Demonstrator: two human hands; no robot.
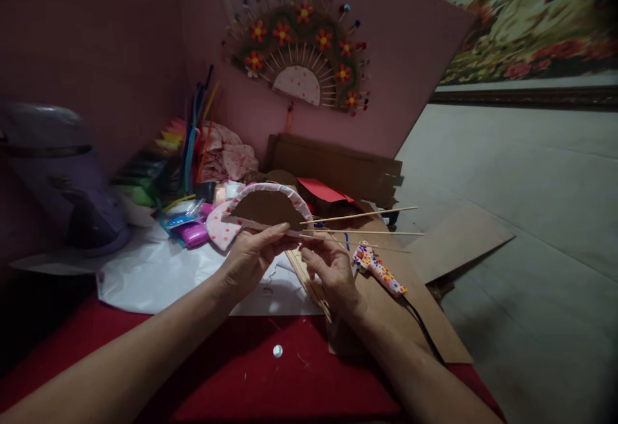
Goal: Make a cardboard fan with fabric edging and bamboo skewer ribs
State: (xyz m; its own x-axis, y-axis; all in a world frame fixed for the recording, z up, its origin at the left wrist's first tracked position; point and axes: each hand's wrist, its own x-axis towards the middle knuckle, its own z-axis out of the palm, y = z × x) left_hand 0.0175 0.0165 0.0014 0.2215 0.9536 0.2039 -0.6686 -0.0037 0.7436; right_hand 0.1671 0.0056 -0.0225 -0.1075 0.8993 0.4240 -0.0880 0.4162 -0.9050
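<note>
My left hand [251, 250] pinches the lower edge of a half-round cardboard piece [265, 208], whose rim is wrapped in pale spotted cloth. Thin wooden sticks [371, 216] stick out to the right from its right end. My right hand [333, 269] is closed at that end, its fingertips around the base of a stick. Behind the left hand lies another half-round piece [221, 228] in white cloth with red dots. Below the hands a bundle of wooden sticks [309, 282] rests on the white sheet, partly hidden by my right hand.
A flower-patterned glue gun [379, 269] with a black cord lies on brown cardboard [410, 308] at the right. Packs of coloured clay [193, 234] and pipe cleaners [193, 141] stand at the left. A decorated fan [299, 44] hangs on the pink board. A small white cap [277, 350] lies on the red cloth.
</note>
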